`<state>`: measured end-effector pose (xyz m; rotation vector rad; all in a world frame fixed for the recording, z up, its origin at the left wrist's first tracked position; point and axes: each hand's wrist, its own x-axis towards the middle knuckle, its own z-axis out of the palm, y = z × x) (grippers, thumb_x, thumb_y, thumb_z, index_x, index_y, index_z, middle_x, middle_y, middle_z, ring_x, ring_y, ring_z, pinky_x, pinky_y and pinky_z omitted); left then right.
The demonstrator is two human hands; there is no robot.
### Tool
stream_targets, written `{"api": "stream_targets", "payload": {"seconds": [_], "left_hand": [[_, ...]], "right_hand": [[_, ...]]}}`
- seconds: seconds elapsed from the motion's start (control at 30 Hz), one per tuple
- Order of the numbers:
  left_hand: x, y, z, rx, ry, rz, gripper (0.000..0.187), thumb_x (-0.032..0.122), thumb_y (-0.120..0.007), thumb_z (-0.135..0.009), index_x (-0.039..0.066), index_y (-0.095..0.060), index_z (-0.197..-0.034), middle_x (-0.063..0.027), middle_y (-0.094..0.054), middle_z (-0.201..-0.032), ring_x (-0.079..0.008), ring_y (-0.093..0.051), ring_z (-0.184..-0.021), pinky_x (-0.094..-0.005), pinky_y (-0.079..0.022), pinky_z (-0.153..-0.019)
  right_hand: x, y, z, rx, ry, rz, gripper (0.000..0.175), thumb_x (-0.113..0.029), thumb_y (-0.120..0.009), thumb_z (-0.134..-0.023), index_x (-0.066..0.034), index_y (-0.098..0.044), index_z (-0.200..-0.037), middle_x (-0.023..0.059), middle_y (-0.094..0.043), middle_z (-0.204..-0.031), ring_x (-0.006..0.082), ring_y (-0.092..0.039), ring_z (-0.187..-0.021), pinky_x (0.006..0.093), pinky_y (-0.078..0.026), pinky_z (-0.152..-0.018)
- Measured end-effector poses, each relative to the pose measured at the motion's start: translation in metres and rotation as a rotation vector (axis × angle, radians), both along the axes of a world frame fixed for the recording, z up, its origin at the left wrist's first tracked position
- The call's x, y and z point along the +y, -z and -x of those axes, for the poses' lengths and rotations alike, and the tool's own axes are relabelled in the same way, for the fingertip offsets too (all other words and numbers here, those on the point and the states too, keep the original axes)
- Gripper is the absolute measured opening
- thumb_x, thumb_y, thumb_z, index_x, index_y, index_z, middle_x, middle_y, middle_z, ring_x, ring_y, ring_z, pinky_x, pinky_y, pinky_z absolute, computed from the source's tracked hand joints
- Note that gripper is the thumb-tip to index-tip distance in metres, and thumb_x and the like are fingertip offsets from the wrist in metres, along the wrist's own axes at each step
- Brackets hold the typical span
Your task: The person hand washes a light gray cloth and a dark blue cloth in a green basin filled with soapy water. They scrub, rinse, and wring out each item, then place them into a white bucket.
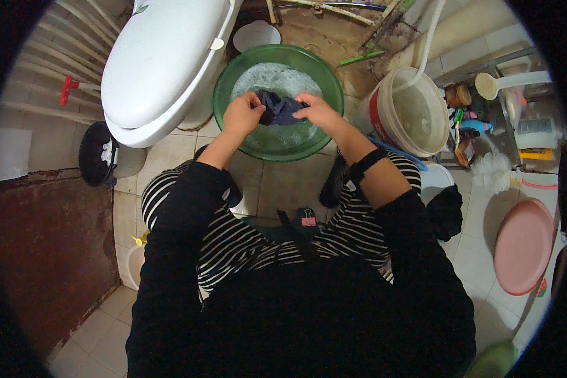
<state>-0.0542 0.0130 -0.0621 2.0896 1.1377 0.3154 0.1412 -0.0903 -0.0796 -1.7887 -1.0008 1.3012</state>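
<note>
A green plastic basin [278, 155] stands on the tiled floor in front of me, with foamy, soapy water [283, 78] in it. Over the water, my left hand [243, 113] pinches the left end of a dark, wet piece of cloth [282, 111]. The cloth's right end is gripped between the thumb and fingers of my right hand [319, 112]. It hangs bunched between both hands, inside the basin's rim; whether its underside touches the water is hidden.
A white toilet [155, 66] stands left of the basin, near a black bin [96, 153]. To the right are a bucket of water [418, 113] with a hose, a shelf of bottles and brushes, and a pink basin [523, 246]. A white round lid [256, 37] lies behind the green basin.
</note>
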Motion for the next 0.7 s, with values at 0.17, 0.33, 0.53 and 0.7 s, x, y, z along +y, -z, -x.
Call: {"api": "stream_targets", "payload": {"seconds": [0.17, 0.33, 0.53, 0.7], "left_hand": [[0.003, -0.017, 0.008, -0.045, 0.065, 0.061, 0.014, 0.018, -0.066, -0.078, 0.007, -0.059, -0.077, -0.0099, -0.063, -0.071, -0.0164, -0.062, -0.060, -0.0313, -0.047, -0.052], [0.005, -0.013, -0.001, -0.239, 0.011, 0.335, 0.023, 0.019, -0.068, -0.071, 0.005, -0.064, -0.088, -0.0122, -0.064, -0.076, -0.0251, -0.064, -0.076, -0.0346, -0.048, -0.068], [-0.004, -0.022, -0.010, -0.345, 0.004, 0.364, 0.045, 0.014, -0.068, -0.076, 0.004, -0.052, -0.117, -0.0104, -0.062, -0.096, -0.0178, -0.060, -0.079, -0.0291, -0.049, -0.068], [-0.001, -0.035, -0.017, -0.469, -0.007, 0.432, 0.045, 0.012, -0.066, -0.076, 0.002, -0.050, -0.117, -0.0099, -0.061, -0.097, -0.0176, -0.059, -0.082, -0.0295, -0.048, -0.075]], "right_hand": [[-0.001, -0.004, -0.010, 0.259, 0.072, 0.300, 0.033, -0.011, -0.062, -0.074, -0.0125, -0.058, -0.106, 0.0001, -0.057, -0.107, 0.0178, -0.048, -0.104, 0.0375, -0.037, -0.088], [0.017, 0.014, -0.008, 0.073, -0.036, 0.451, 0.038, -0.012, -0.064, -0.070, -0.0112, -0.057, -0.108, 0.0032, -0.058, -0.106, 0.0208, -0.050, -0.104, 0.0427, -0.042, -0.085], [0.048, 0.071, -0.018, -0.519, -0.149, 0.411, 0.055, -0.024, -0.066, -0.070, -0.0086, -0.050, -0.119, 0.0189, -0.054, -0.113, 0.0318, -0.052, -0.108, 0.0408, -0.045, -0.086], [0.062, 0.130, -0.003, -0.605, -0.267, 0.042, 0.064, -0.032, -0.062, -0.076, -0.0133, -0.040, -0.132, 0.0182, -0.043, -0.131, 0.0385, -0.045, -0.117, 0.0438, -0.039, -0.096]]}}
